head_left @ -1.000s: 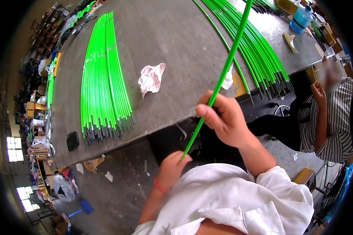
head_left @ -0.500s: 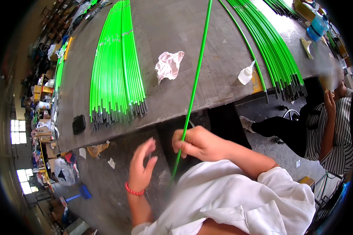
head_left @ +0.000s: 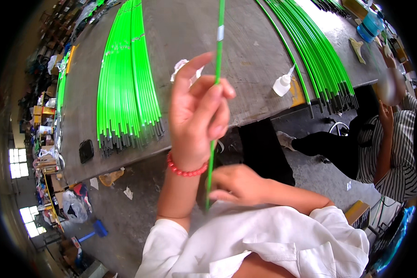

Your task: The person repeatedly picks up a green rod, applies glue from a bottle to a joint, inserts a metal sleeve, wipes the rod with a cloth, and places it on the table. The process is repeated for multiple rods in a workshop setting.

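A thin green rod [head_left: 220, 55] stands nearly upright in front of me, with a small white band [head_left: 220, 33] round its upper part. My left hand [head_left: 200, 109], wearing a red bead bracelet, is closed on the rod's middle, its index finger raised off it. Lower down, my right hand [head_left: 238, 183] is curled with its fingertips at the rod, slightly blurred. The rod's bottom end blurs near my white shirt. Behind my left hand, a crumpled pale cloth [head_left: 180, 68] is partly hidden on the table [head_left: 250, 60].
Bundles of green rods with dark tips lie on the table at left [head_left: 125, 83] and right [head_left: 310, 55]. A white squeeze bottle [head_left: 281, 86] stands by a single rod. A black case [head_left: 86, 151] lies near the front edge. At right sits a co-worker in stripes [head_left: 394, 143].
My left hand has risen from beside the rod and taken hold of it higher up. My right hand has moved slightly down. The rod stands more upright, and its white band now shows.
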Tool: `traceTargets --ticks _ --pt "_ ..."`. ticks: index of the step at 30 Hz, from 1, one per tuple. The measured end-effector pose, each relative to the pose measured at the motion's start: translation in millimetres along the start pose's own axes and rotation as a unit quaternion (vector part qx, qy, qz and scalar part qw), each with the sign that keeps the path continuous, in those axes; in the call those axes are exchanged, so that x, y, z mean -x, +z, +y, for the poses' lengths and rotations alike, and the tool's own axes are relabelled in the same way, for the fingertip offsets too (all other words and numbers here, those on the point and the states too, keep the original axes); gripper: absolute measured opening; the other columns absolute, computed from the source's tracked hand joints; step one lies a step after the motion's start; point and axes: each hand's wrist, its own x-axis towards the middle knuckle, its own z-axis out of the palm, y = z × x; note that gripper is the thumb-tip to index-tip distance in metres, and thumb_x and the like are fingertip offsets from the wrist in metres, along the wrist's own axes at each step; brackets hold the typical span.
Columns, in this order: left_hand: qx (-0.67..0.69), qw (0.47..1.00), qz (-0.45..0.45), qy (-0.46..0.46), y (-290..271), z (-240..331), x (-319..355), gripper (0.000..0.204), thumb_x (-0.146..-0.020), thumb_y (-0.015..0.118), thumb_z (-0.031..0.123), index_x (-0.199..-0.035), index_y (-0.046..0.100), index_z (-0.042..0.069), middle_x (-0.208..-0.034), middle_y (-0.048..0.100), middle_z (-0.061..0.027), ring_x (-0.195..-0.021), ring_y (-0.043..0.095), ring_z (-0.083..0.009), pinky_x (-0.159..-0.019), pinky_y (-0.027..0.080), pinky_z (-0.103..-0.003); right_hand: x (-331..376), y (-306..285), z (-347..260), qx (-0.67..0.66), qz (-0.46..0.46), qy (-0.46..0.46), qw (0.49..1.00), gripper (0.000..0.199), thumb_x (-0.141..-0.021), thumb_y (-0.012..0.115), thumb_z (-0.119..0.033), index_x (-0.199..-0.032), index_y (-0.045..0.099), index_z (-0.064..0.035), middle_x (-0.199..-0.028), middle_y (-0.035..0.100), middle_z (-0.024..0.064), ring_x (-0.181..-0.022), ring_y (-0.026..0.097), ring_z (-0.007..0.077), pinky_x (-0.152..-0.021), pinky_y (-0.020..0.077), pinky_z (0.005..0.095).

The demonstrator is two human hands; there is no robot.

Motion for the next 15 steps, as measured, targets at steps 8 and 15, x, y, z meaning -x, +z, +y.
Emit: traceTargets --ticks 8,15 --pt "0.095 0.981 0.116 -0.123 -19 22 56 0.046 -0.092 0.042 0.005 -0.135 0.028 0.004 -0.080 0.054 -0.0095 -0.035 0.034 -0.0035 -0.030 0.028 -0.016 17 -90 51 0.278 0.531 0.034 0.800 0.046 -0.070 0.068 -0.004 -0.111 0.046 -0.0011 -0.102 0.050 0.0132 -0.081 0.045 0.0235 -0.071 0.0377 0.0317" --pt "0.037 0.986 0.147 -0.071 -16 7 53 0.040 -0.094 0.042 0.011 -0.133 0.032 0.004 -0.059 0.042 -0.0017 -0.032 0.032 -0.0049 -0.029 0.027 -0.018 -8 -115 81 0.308 0.464 0.157 0.816 0.028 -0.078 0.065 -0.009 -0.103 0.054 0.0006 -0.097 0.059 0.0145 -0.090 0.052 0.0313 -0.079 0.0418 0.0374"
